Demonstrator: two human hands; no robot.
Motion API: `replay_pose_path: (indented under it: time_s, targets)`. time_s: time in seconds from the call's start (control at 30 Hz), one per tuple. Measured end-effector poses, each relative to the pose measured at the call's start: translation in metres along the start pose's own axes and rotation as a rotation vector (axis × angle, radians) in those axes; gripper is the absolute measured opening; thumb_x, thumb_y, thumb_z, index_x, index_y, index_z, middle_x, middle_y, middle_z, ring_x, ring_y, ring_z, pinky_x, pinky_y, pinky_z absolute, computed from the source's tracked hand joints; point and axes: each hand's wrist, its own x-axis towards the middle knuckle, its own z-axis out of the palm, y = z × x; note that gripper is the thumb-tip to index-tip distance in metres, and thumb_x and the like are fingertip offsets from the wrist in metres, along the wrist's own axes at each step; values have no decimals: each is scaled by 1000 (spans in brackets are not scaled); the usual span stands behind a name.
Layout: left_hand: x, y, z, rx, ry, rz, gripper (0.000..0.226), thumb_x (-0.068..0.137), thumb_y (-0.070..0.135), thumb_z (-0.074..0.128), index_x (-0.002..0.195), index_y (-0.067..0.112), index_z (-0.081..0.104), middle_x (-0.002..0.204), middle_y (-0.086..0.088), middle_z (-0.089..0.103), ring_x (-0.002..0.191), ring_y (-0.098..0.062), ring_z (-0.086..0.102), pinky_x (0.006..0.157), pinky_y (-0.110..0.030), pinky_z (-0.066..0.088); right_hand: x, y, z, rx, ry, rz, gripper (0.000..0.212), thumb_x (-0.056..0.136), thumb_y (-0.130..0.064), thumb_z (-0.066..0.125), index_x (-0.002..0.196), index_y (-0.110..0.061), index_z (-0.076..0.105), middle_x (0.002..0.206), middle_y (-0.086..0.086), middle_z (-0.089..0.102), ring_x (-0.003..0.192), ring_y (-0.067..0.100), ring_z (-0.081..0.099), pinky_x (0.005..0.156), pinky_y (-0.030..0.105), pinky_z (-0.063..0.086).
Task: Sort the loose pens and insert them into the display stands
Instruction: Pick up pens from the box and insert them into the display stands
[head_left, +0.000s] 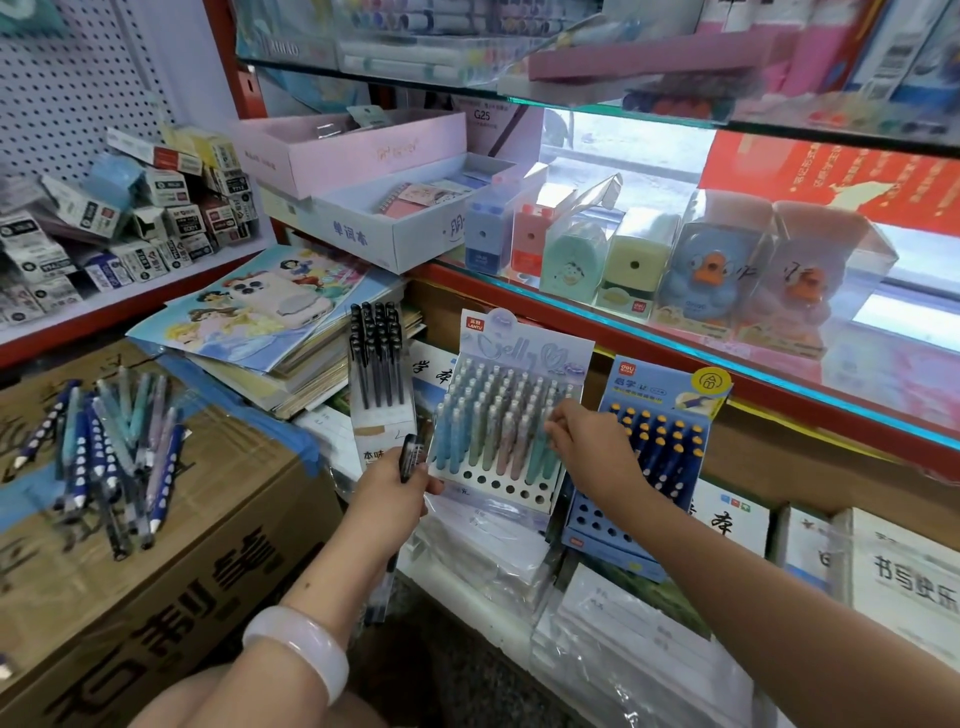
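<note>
The left hand (400, 488) grips dark pens (410, 457) just left of the pastel stand (498, 415); the right hand (587, 447) pinches a pen top in it. Loose pens (104, 447) lie far left on a box (156, 545). Light, stiff, slippery; grasp mid-barrel.

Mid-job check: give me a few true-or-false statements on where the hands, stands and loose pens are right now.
1. The left hand grips dark pens. True.
2. The right hand rests on the brown cardboard box. False: it reaches the pastel pens in the pale "Jelly" display stand.
3. That stand's front row of holes is full. False: the front holes show empty.
4. Loose pens, dark blue and pastel, lie piled on the box. True.
5. The blue display stand with yellow-tipped pens stands left of the pale one. False: it stands to its right.
</note>
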Motion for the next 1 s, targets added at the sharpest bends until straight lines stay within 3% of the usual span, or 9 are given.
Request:
replay_pose_path:
  time_s: [0.27,0.47,0.53,0.63,0.77,0.87,1.0]
  targets:
    - [-1,-1,-1,-30,-1,8,6,98,13,42,103,11,44,87,-6,66,59,-14,53,55,-25,44,-1,0,15,-61,-50,13,20,99,-19,45,99,-2,55,84,16,63,75,30,59,64,36,46]
    - [-5,2,-3,-194,-77,-16,7,98,13,42,100,10,48,86,-11,67,58,-15,59,53,-22,50,-2,6,12,-134,-131,58,35,97,-24,48,67,-7,43,61,9,47,54,20,44,50,30,32]
    - [-7,4,-2,-254,-104,-10,10,97,14,44,98,10,53,82,-9,68,56,-13,60,51,-19,51,-2,1,8,-113,-90,52,43,96,-30,49,60,-8,44,54,9,47,46,17,39,49,30,39]
    - [-9,6,-2,-272,-127,16,16,97,13,42,96,9,58,77,-8,67,51,-10,59,51,-18,51,-6,-26,0,184,-147,11,36,96,-32,50,66,-13,60,62,4,62,53,13,56,61,30,54]
    - [-12,7,-3,-255,-152,61,21,98,13,42,92,14,62,74,-7,66,52,-9,59,51,-18,49,-13,-69,-7,598,-326,-47,17,95,-21,53,89,-15,67,73,-8,63,60,-6,57,60,13,51]
    - [-11,5,-6,-272,-139,63,22,98,13,41,93,12,62,69,-5,66,51,-9,60,50,-17,48,-13,-85,-6,682,-345,-65,16,93,-14,55,99,-5,67,76,-6,63,61,-12,56,59,8,47]
    - [-10,2,-12,-254,-97,52,23,98,16,41,91,13,63,72,-6,67,61,-14,63,57,-21,50,-8,-94,-1,694,-354,-68,12,93,-13,56,93,-6,65,75,-3,63,57,-11,55,58,8,47]
